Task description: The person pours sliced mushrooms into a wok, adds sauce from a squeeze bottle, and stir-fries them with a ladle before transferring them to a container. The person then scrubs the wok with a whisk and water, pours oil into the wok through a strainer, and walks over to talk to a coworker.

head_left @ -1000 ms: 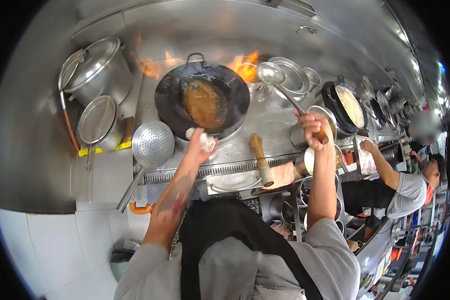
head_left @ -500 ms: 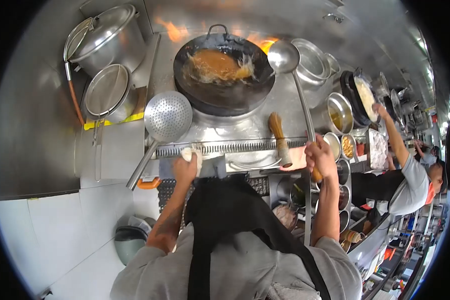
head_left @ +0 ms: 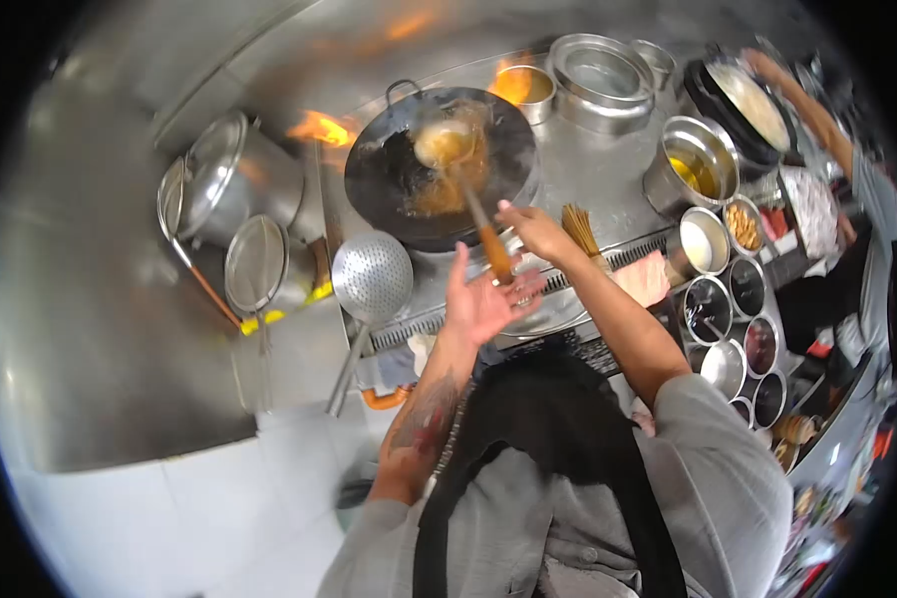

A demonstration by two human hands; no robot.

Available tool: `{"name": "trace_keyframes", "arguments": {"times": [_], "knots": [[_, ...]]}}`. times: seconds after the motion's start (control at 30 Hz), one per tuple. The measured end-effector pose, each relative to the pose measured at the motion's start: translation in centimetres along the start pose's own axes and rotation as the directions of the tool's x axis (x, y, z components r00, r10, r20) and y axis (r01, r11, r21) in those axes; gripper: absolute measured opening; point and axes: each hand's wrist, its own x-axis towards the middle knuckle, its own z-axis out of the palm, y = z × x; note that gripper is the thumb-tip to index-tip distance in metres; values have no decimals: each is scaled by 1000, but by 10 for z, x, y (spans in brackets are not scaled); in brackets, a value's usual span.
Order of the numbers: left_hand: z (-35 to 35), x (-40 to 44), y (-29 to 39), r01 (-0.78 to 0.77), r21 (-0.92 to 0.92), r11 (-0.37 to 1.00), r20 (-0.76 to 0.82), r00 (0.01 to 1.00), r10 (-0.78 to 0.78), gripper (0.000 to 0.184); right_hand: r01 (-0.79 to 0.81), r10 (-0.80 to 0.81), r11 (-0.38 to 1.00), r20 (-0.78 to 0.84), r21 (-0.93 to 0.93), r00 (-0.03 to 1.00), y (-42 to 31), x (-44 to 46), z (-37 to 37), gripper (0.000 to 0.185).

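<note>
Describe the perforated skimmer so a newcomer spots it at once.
Find the big black wok with flames beside it. Just below and left of it in the picture lies a round silver skimmer, its handle slanting toward the picture's bottom. Unlike the fine-mesh sieve further left, its bowl is dotted with distinct punched holes.

Ahead of the left hand (head_left: 486,304), the ladle (head_left: 445,145) pairs a metal bowl with a smooth, orange-brown handle that looks wooden. Beyond both hands, the wok (head_left: 384,184) is dark, mostly matt metal. Left of the left hand, the perforated skimmer (head_left: 373,276) is satin-grey metal; farther left, the sieve (head_left: 256,264) is fine wire mesh and the lidded stockpot (head_left: 269,184) softly shiny metal. Just beside the right hand (head_left: 536,234), the brush (head_left: 580,229) has coarse, straw-like bristles; past it, the pink cloth (head_left: 644,279) looks matt. Farther right, the oil pot (head_left: 660,184) is glossy steel.
</note>
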Motion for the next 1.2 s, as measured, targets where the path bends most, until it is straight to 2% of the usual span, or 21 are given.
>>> {"name": "trace_keyframes", "arguments": {"times": [0.07, 0.1, 0.13, 0.2, 0.27, 0.3, 0.37, 0.4, 0.47, 0.5, 0.57, 0.6, 0.63, 0.7, 0.73, 0.77, 0.83, 1.03, 1.1, 1.17, 1.2], "knots": [[9, 17, 15, -2, -288, 958, 103, 994, 34, 65, 120, -318, 807, -254, -578, 913, 33, -7, -49, 39], [-12, 29, 30, 50, -460, 886, 217, 974, 58, 58, -27, -283, 730, -338, -683, 898, 63, -14, -69, 40], [-23, 34, 49, -58, -439, 897, 123, 985, 124, 44, -173, -260, 626, -413, -761, 873, 96, -25, -83, 41], [-43, 24, 100, -91, -286, 954, 8, 995, 97, 38, -188, -2, 318, -199, -929, 980, 145, -39, -106, 43], [-61, 10, 134, -100, 405, 909, -194, 962, 192, 30, -232, 34, 423, -241, -876, 970, 213, -14, -122, 45], [-72, 7, 136, -99, 409, 907, -196, 961, 194, 30, -255, 53, 471, -262, -844, 964, 214, -10, -126, 46], [-102, -7, 133, -29, 948, 316, -148, 841, 521, 32, -280, 96, 716, -307, -639, 947, 181, -12, -137, 54], [-114, -11, 133, 83, 994, -76, -16, 769, 639, 33, -257, 119, 865, -322, -431, 939, 141, -18, -142, 61], [-134, -24, 127, 406, 608, -683, 308, 671, 674, 35, -19, 28, 999, -255, 41, 966, 83, -34, -133, 68], [-112, -33, 122, 408, 613, -676, 306, 667, 679, 35, 52, 2, 967, -213, 249, 977, 51, -42, -125, 71], [-34, -64, 107, 405, 914, 22, -358, 782, 510, 36, 266, -263, 964, -248, -19, 932, 20, -8, -111, 72], [-26, -69, 115, 394, 914, 95, -395, 814, 425, 42, 415, -535, 810, -234, -413, 812, 17, 25, -106, 72], [-31, -72, 127, 390, 914, 111, -398, 813, 425, 42, 348, -513, 761, -180, -547, 839, -7, 38, -96, 69], [-40, -76, 148, 334, 844, 419, -451, 866, 217, 45, 261, -494, 553, -59, -791, 868, -51, 61, -65, 55], [-37, -77, 144, 368, 909, 197, -417, 809, 413, 46, 240, -490, 399, 15, -885, 871, -67, 72, -50, 45], [-39, -78, 146, 352, 912, 212, -410, 811, 418, 46, 244, -496, 379, 27, -893, 868, -80, 80, -35, 45], [-46, -81, 152, 330, 944, -18, -293, 858, 422, 46, 262, -326, -119, 287, -958, 901, -95, 98, -11, 24], [-65, -89, 147, 309, 946, 97, -323, 881, 346, 44, 164, -425, -224, 247, -961, 871, -85, 156, 20, 17], [-69, -87, 151, 319, 937, 142, -349, 869, 351, 43, 244, -392, -342, 374, -907, 841, -97, 157, 25, 18], [-77, -90, 147, 267, 903, 338, -370, 883, 290, 38, 97, -354, -145, 143, -985, 924, -93, 162, 33, 18], [-77, -88, 148, 290, 913, 286, -369, 887, 279, 39, 48, -386, -41, 60, -998, 920, -94, 166, 40, 18]]}}
